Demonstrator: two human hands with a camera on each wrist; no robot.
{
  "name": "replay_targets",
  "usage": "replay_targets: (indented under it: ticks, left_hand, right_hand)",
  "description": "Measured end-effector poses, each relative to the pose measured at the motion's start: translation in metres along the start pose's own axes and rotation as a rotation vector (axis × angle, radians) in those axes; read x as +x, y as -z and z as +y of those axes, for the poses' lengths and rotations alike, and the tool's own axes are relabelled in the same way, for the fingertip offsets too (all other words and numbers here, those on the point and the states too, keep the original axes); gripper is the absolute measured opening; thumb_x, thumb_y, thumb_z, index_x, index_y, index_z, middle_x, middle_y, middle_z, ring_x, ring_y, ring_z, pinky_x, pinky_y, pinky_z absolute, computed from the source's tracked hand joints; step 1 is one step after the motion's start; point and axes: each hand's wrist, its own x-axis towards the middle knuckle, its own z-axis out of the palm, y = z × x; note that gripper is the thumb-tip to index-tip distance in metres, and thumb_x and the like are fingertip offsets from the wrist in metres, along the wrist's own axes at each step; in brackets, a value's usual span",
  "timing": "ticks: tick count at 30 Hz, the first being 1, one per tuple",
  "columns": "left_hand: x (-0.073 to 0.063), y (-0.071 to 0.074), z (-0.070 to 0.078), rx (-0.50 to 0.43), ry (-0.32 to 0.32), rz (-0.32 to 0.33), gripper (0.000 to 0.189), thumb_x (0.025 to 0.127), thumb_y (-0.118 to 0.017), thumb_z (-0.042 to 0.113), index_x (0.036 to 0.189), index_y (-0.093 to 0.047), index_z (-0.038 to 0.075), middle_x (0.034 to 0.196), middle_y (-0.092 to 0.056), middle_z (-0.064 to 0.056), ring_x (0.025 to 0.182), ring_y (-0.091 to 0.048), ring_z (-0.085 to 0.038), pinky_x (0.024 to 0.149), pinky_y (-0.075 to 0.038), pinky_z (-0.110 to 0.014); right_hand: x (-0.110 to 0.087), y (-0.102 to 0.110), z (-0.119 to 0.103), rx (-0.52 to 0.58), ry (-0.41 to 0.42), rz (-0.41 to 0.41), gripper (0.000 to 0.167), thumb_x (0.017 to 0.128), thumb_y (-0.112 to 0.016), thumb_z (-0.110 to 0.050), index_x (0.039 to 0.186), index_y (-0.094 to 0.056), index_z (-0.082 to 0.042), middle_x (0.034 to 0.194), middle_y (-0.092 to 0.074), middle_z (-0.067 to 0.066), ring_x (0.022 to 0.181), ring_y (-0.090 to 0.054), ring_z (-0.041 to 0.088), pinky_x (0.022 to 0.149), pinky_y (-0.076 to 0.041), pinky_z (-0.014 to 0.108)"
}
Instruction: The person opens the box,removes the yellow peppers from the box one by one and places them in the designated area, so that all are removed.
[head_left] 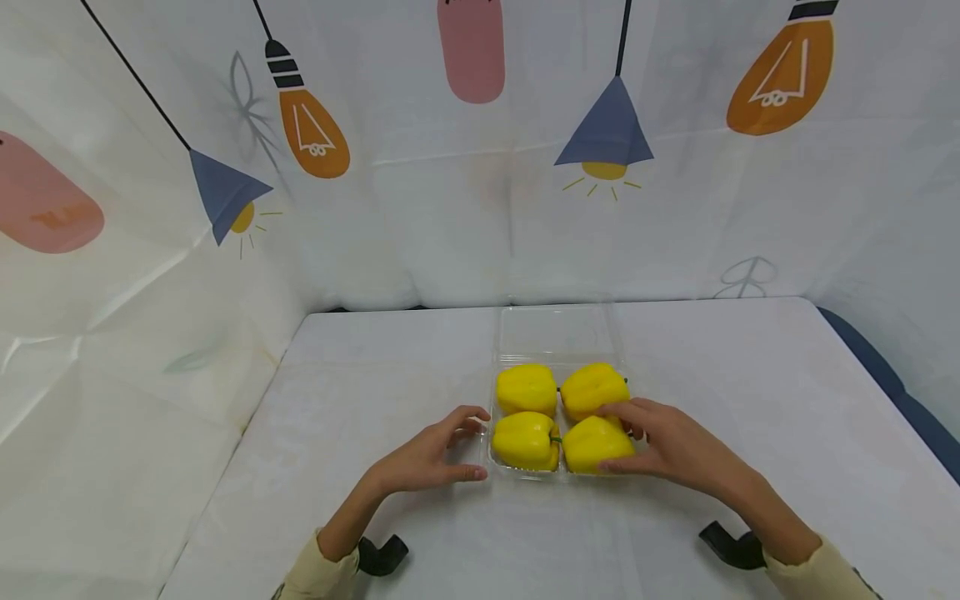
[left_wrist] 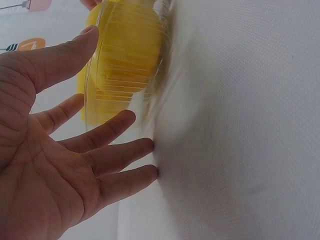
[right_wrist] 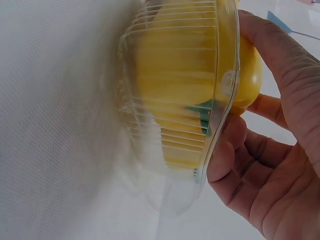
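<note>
Several yellow bell peppers sit in two rows in a clear plastic clamshell box (head_left: 489,462) on the table. My right hand (head_left: 660,442) is at the front right bell pepper (head_left: 592,443), thumb on its near side and fingers curled over its far side. In the right wrist view the thumb (right_wrist: 272,42) lies against that yellow pepper (right_wrist: 250,75), above the box's rim, with other fingers bent beside the rim. My left hand (head_left: 431,454) is beside the box's left wall, fingers spread and holding nothing. The left wrist view shows its fingertips (left_wrist: 150,145) low by the table.
The box's clear lid (head_left: 557,332) lies folded back behind the peppers. A white table (head_left: 360,375) extends around the box. Behind it hangs a white curtain (head_left: 450,233) printed with lamps and bulbs. Black wrist mounts (head_left: 382,556) show at both sleeves.
</note>
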Motion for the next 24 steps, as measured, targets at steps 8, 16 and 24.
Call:
replay_targets:
  ticks: [8, 16, 24]
  left_hand:
    - [-0.001, 0.0, 0.001, 0.001, 0.003, 0.002, 0.07, 0.088, -0.076, 0.034, 0.142, -0.035, 0.019, 0.142, -0.05, -0.006, 0.133, -0.046, -0.021, 0.108, -0.037, -0.046]
    - [0.0, 0.001, 0.001, 0.003, 0.009, 0.003, 0.07, 0.088, -0.076, 0.035, 0.142, -0.035, 0.02, 0.143, -0.049, -0.004, 0.134, -0.045, -0.021, 0.108, -0.036, -0.046]
    - [0.001, 0.001, -0.003, 0.002, 0.004, 0.003, 0.069, 0.088, -0.076, 0.035, 0.142, -0.036, 0.021, 0.142, -0.05, -0.004, 0.132, -0.047, -0.021, 0.107, -0.038, -0.045]
  right_hand:
    - [0.0, 0.001, 0.004, 0.038, -0.015, 0.008, 0.059, 0.078, -0.076, -0.055, 0.122, -0.064, -0.018, 0.095, -0.057, -0.014, 0.078, -0.053, 0.009, 0.065, -0.048, 0.024]
    - [-0.001, 0.003, 0.007, 0.067, 0.026, 0.053, 0.058, 0.076, -0.082, -0.047, 0.12, -0.065, -0.015, 0.088, -0.056, -0.015, 0.075, -0.051, 0.007, 0.062, -0.047, 0.023]
    - [0.0, 0.005, 0.012, 0.1, 0.06, 0.067, 0.055, 0.075, -0.086, -0.042, 0.119, -0.064, -0.017, 0.085, -0.053, -0.013, 0.074, -0.051, 0.009, 0.061, -0.048, 0.023]
